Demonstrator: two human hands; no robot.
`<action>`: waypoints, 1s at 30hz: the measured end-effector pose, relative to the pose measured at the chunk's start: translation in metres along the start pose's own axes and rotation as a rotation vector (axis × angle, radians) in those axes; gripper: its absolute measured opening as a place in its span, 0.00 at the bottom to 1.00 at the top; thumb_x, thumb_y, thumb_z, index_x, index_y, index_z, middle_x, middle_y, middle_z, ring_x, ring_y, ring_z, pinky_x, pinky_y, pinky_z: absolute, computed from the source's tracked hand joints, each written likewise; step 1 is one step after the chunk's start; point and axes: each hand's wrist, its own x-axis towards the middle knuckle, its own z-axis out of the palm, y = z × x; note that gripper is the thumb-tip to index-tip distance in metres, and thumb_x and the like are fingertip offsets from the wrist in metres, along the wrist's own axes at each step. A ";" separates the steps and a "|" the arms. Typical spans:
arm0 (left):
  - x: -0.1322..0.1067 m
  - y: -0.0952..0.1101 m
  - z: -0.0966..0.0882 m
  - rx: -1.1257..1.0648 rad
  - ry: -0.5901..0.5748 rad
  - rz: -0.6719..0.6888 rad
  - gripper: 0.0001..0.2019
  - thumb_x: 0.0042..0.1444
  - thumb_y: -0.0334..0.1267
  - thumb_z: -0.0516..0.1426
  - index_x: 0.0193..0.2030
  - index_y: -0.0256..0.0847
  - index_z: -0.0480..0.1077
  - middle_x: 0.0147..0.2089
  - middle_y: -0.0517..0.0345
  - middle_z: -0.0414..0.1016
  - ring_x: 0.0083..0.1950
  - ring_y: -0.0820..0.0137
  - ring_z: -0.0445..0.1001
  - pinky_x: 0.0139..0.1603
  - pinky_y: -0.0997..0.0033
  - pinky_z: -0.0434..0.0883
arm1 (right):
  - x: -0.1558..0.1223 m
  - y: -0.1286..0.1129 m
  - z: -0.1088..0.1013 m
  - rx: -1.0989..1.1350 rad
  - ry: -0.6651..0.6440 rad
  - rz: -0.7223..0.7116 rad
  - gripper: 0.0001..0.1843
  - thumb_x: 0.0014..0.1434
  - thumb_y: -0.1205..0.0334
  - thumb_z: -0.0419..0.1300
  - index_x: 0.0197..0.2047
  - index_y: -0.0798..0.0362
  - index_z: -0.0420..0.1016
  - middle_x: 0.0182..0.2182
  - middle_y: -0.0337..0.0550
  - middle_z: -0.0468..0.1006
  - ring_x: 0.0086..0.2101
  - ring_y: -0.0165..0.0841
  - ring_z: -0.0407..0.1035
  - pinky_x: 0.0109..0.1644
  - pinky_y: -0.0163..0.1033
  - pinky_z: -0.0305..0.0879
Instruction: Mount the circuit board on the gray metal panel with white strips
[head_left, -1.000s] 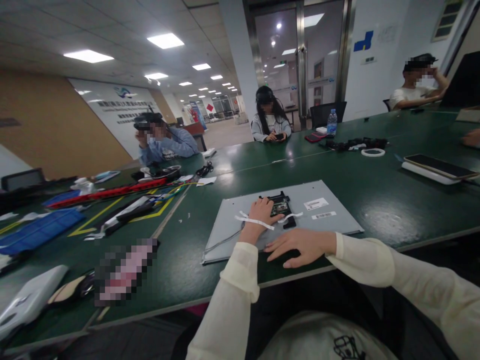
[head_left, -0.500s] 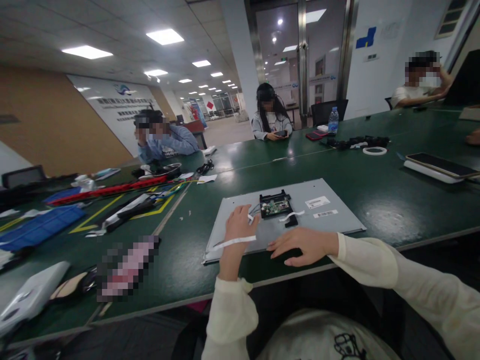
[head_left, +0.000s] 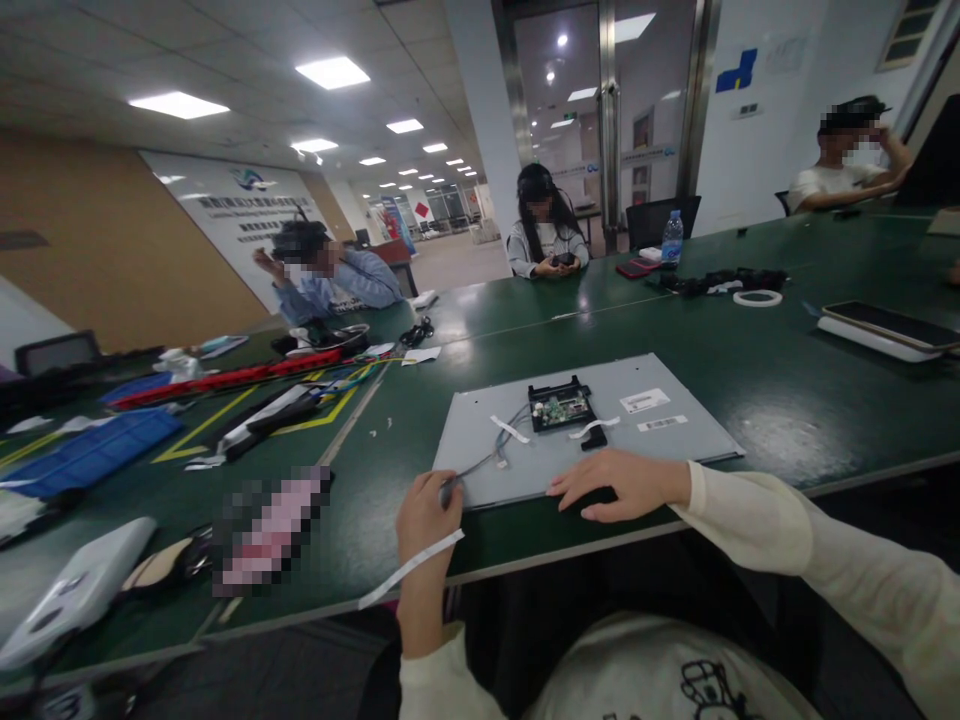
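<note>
A flat grey panel [head_left: 491, 405] lies on the table in front of me. Mounted on it is a black bracket [head_left: 589, 410] with a green circuit board [head_left: 561, 410]. A thin grey cable [head_left: 480, 462] runs from the board to the panel's near left corner. There my left hand [head_left: 429, 515] is closed around the cable's end, most of which the fingers hide. One white tape strip [head_left: 420, 565] hangs across my left wrist; another white strip [head_left: 510, 430] crosses the cable. My right hand [head_left: 619, 485] rests at the panel's near edge, fingers stretched out, holding nothing.
On the left are a blue tray [head_left: 105, 450], a white device [head_left: 79, 590] and a pinkish blurred item [head_left: 277, 530]. A tape roll [head_left: 757, 298], a water bottle [head_left: 672, 240] and a phone [head_left: 889, 325] lie farther right. Several people sit around the table.
My left hand has moved from over the panel, beside the board, down and left to its near corner, drawing the cable out. My right hand has stayed almost in place.
</note>
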 end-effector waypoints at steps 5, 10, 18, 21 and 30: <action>-0.005 -0.006 0.003 -0.144 0.043 0.047 0.11 0.54 0.40 0.53 0.38 0.40 0.74 0.41 0.52 0.75 0.44 0.63 0.75 0.50 0.63 0.71 | 0.000 0.003 0.000 0.022 0.002 -0.014 0.17 0.61 0.60 0.57 0.53 0.51 0.76 0.54 0.46 0.74 0.56 0.33 0.67 0.62 0.42 0.60; -0.010 -0.004 0.002 -0.183 0.051 0.043 0.11 0.54 0.41 0.53 0.38 0.41 0.73 0.41 0.52 0.75 0.45 0.62 0.74 0.51 0.61 0.71 | 0.000 0.007 0.000 0.020 0.014 -0.045 0.17 0.61 0.62 0.58 0.52 0.51 0.77 0.54 0.46 0.75 0.56 0.33 0.67 0.61 0.41 0.61; -0.018 0.000 0.001 -0.159 0.058 0.043 0.12 0.55 0.43 0.53 0.40 0.39 0.73 0.43 0.50 0.74 0.46 0.61 0.74 0.53 0.59 0.70 | -0.002 0.004 -0.001 0.032 0.011 -0.043 0.17 0.61 0.62 0.57 0.52 0.53 0.77 0.53 0.47 0.75 0.56 0.33 0.67 0.61 0.42 0.61; -0.021 -0.001 0.001 -0.134 0.067 0.045 0.12 0.56 0.43 0.53 0.40 0.40 0.72 0.44 0.49 0.74 0.47 0.61 0.73 0.54 0.59 0.69 | -0.004 0.003 -0.002 0.049 0.048 -0.037 0.17 0.63 0.61 0.56 0.52 0.53 0.76 0.51 0.46 0.77 0.53 0.32 0.70 0.59 0.40 0.63; -0.020 0.074 0.020 0.044 0.103 0.134 0.17 0.59 0.34 0.50 0.53 0.38 0.68 0.59 0.44 0.68 0.64 0.54 0.62 0.63 0.47 0.60 | -0.024 0.021 -0.023 -0.425 0.661 0.428 0.17 0.66 0.59 0.48 0.48 0.51 0.77 0.45 0.46 0.79 0.46 0.38 0.73 0.52 0.45 0.69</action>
